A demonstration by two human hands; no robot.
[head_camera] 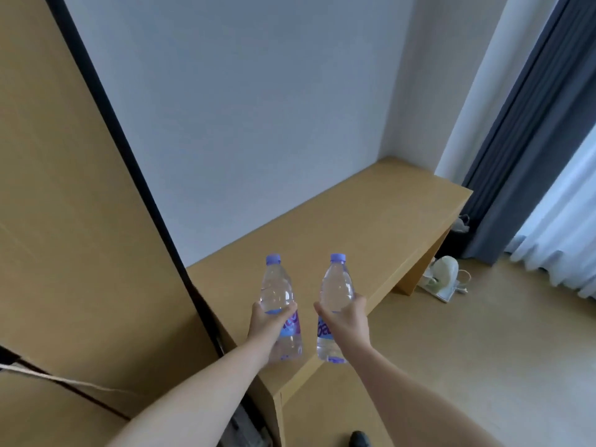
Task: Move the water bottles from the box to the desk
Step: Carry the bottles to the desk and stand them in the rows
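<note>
The left hand (267, 324) grips one water bottle (280, 304) around its middle, and the right hand (346, 321) grips a second bottle (335, 301) likewise. Both bottles stand nearly upright, close together but apart, above the near end of the desk (371, 221). Each is clear ribbed plastic with a purple cap and purple-blue label; the desk is smooth, light wood-toned board.

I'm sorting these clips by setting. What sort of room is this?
Probably a bedroom or dorm-style room: a plain wooden desk built against the wall beside a tall wooden cabinet, with floor-length curtains at a window. Each hand holds a water bottle above the desk.
</note>
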